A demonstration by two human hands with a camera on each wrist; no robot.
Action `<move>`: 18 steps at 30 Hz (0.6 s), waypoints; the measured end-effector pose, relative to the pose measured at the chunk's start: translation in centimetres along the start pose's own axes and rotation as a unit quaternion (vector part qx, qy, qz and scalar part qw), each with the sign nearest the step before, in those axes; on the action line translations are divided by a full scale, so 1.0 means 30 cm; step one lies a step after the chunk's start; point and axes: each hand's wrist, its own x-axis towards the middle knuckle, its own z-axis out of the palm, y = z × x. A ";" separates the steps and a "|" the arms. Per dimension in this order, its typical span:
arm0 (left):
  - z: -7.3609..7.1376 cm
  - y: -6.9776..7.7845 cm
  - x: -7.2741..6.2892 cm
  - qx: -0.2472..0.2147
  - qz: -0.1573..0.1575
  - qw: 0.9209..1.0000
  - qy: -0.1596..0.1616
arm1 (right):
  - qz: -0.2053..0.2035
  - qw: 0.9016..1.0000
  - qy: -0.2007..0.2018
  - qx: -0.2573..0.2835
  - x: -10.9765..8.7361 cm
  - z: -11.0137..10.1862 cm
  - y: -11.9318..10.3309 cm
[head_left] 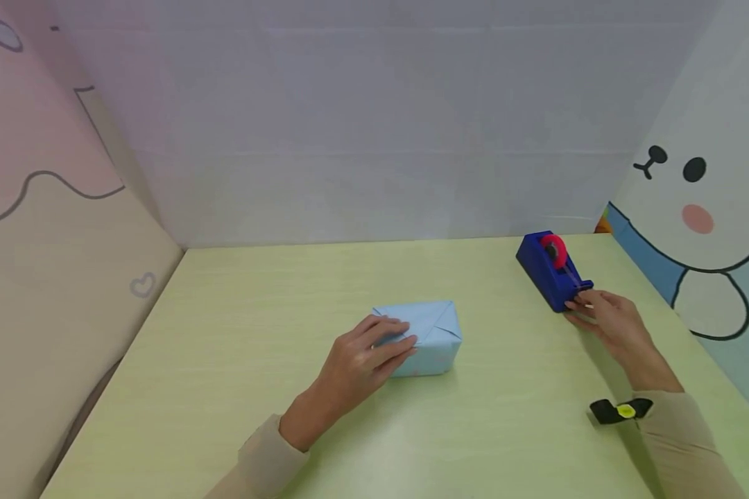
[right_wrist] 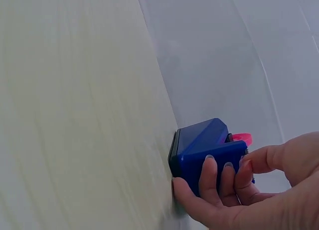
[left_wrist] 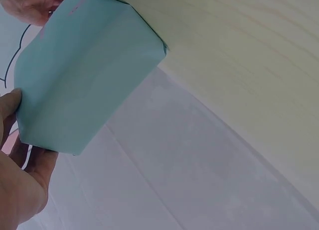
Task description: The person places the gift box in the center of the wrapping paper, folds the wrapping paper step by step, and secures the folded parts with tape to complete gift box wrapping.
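A box wrapped in light blue paper (head_left: 433, 346) sits on the table, with folded flaps on its top. My left hand (head_left: 362, 353) grips its left end. In the left wrist view, thumb and fingers hold opposite edges of the wrapped box (left_wrist: 89, 75). At the right, a blue tape dispenser (head_left: 543, 274) carries a roll on a red core (head_left: 555, 251). My right hand (head_left: 612, 322) is at the dispenser's front end. Thumb and forefinger pinch the tape end by the cutter, while other fingers touch the front of the dispenser (right_wrist: 199, 158). The tape itself is hardly visible.
A pale wood-grain table (head_left: 225, 416) lies under everything. A whitish sheet (head_left: 374, 138) stands along its back edge. Printed panels flank it, one with a cartoon face (head_left: 693, 208) at the right. A black strap with a yellow spot (head_left: 624, 411) is at the right wrist.
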 end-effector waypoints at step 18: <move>0.005 -0.007 -0.001 -0.002 -0.001 1.000 0.001 | 0.018 0.998 -0.058 -0.014 0.004 -0.035 0.033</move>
